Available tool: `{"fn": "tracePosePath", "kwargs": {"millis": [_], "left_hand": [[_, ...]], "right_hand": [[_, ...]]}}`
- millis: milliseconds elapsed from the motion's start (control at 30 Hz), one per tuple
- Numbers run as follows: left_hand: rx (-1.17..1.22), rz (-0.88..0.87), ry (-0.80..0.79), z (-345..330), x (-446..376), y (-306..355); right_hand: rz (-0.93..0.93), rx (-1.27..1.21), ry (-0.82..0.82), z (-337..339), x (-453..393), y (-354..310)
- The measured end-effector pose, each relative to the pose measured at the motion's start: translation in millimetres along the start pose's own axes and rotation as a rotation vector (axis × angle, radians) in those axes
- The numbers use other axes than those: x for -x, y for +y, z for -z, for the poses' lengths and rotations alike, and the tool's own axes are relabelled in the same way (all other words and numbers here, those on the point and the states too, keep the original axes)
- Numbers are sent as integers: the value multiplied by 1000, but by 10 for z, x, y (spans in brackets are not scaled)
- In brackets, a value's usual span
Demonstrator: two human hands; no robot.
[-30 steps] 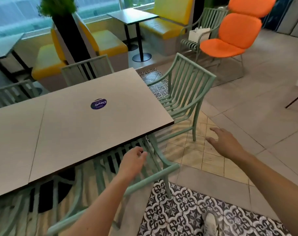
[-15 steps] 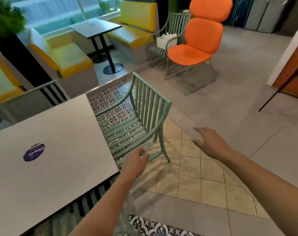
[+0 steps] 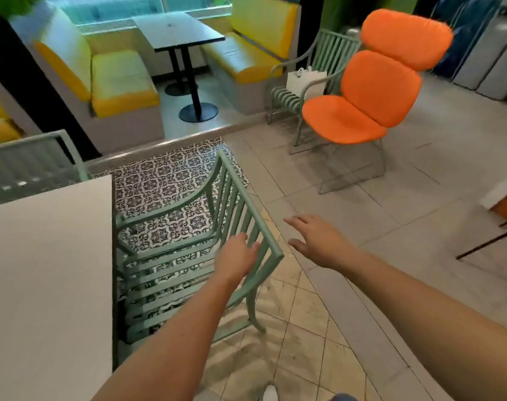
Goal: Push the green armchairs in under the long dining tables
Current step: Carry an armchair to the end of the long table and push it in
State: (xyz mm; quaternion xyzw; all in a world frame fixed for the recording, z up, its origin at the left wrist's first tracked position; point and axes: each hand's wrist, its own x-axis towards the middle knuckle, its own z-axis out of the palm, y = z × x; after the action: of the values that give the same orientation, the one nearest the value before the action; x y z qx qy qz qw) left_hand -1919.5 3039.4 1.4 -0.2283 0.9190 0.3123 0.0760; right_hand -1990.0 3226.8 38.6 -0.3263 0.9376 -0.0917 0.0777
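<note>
The fingers [image 3: 248,241] of the left hand [image 3: 236,260] are curling loosely at the near corner of the backrest of the green armchair [image 3: 188,256]. The fingertips are lying against the slats just under the top rail, but it is not possible to tell if they are really closing around a slat. The right hand [image 3: 316,241] is hanging in the air just beside the same corner, to the right of it. Its fingers [image 3: 297,221] are spreading open and flat, the palm is facing down, and it is touching nothing.

The green armchair is standing at the short end of the long dining table [image 3: 46,285]. Its seat is facing the table and the front edge of the seat is lying close to the table edge, while most of the seat and the whole backrest are standing out on the tiled floor [image 3: 319,328]. A second green chair [image 3: 32,163] is showing behind the far side of the table.

Further away, an orange lounge chair [image 3: 374,94] is standing well apart. Behind it, another green armchair [image 3: 310,82] is carrying a white bag [image 3: 306,82] on its seat.
</note>
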Motion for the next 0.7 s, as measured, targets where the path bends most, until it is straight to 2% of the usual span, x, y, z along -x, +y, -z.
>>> {"fn": "tracePosePath", "kwargs": {"millis": [200,367,467,700], "left_hand": [[24,130,2,-49,-1011,366],[59,318,18,-326,-1676,571],[89,474,111,-494,-1994,733],[247,723,240,-480,-2183,830]], "right_hand": [[204,44,-68,-14,-1224,542],[431,99,-154,-116,-2067,983],[593,102,-200,-62,-2593,1255],[949,178,-306,-156,-3604,1085]]}}
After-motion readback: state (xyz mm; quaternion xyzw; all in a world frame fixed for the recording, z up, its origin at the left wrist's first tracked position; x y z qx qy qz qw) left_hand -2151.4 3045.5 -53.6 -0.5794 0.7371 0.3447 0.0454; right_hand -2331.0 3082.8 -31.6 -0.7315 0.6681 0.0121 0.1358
